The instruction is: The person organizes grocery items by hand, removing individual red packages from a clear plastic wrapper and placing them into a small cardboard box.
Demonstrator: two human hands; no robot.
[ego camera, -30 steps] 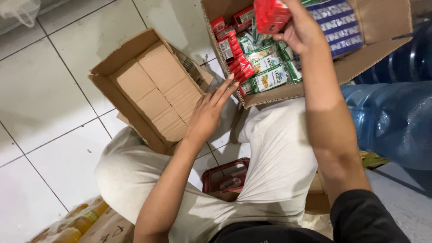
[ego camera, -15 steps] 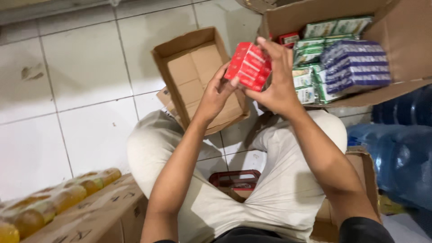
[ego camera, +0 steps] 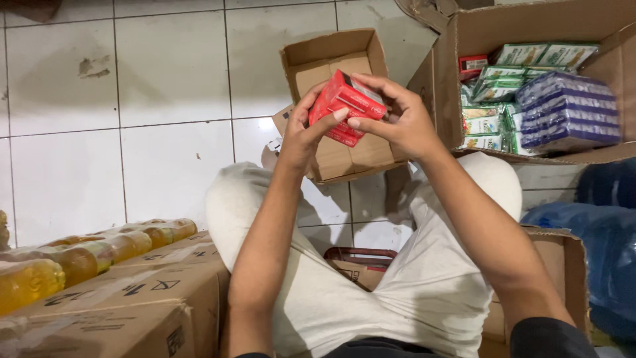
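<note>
Gripping a red packet bundle (ego camera: 346, 106) between them, both hands were raised above the person's lap; the left hand (ego camera: 303, 136) was clasped on the bundle's lower left side, thumb pressed on its front face, while the right hand (ego camera: 397, 119) was closed over its upper right end, fingers (ego camera: 371, 83) curled across the top edge; the bundle sat tilted, its upper end toward the right, hovering over an open brown carton (ego camera: 344, 59) that lay on the white tiled floor (ego camera: 132, 99) with its flaps spread; whether that carton held anything could not be told, since the hands covered much of it; to the right stood a larger open cardboard box (ego camera: 530, 20), its flap just beside the right hand, packed with green packets (ego camera: 497, 86), a small red packet (ego camera: 472, 65) at the back left corner, and a stack of purple wrapped packs (ego camera: 566, 109) along its right side; the person sat with knees apart in light grey trousers (ego camera: 430, 292); between the legs a dark red-rimmed tray (ego camera: 361, 255) showed partly; at lower left, sealed brown cartons (ego camera: 119, 305) carried bottles of yellow cooking oil (ego camera: 79, 255) lying on their sides; at the right edge blue water jugs (ego camera: 596, 225) stood near another carton (ego camera: 560, 278), well apart from the held bundle
</note>
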